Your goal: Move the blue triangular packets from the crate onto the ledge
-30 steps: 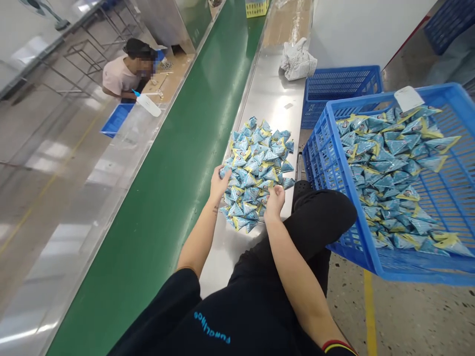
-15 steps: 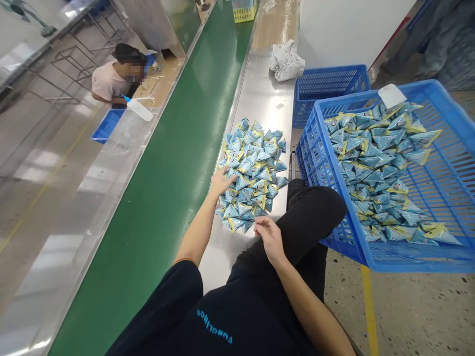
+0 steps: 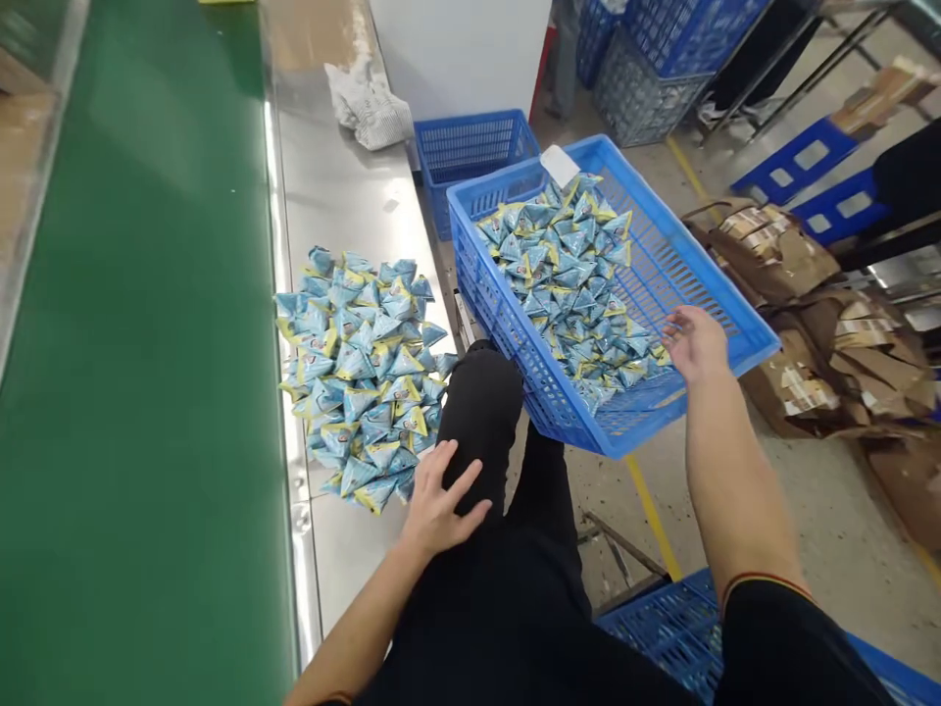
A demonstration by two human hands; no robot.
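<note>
My left hand (image 3: 443,502) rests with fingers spread on my black trouser leg, beside the pile of blue and yellow pyramid-shaped packets (image 3: 360,358) on the metal ledge. Nothing shows in this hand. My right hand (image 3: 697,345) is over the near right part of a blue plastic crate (image 3: 680,245), its fingers loosely bent and apart. I see nothing in it. More of the same packets (image 3: 569,260) lie heaped along the crate's left side, just left of my right fingers. A white tag (image 3: 560,166) sits at the crate's far rim.
A green conveyor belt (image 3: 162,324) runs left of the metal ledge (image 3: 338,211). A striped cloth (image 3: 370,106) lies farther up. Another blue crate (image 3: 474,147) stands behind. Brown sacks (image 3: 779,260) sit at right; a lower blue crate (image 3: 662,628) is by my right side.
My view has swung right. My left hand has left the packet pile for my leg. My right hand has moved from the pile's near edge across to the crate, its pinch loosened.
</note>
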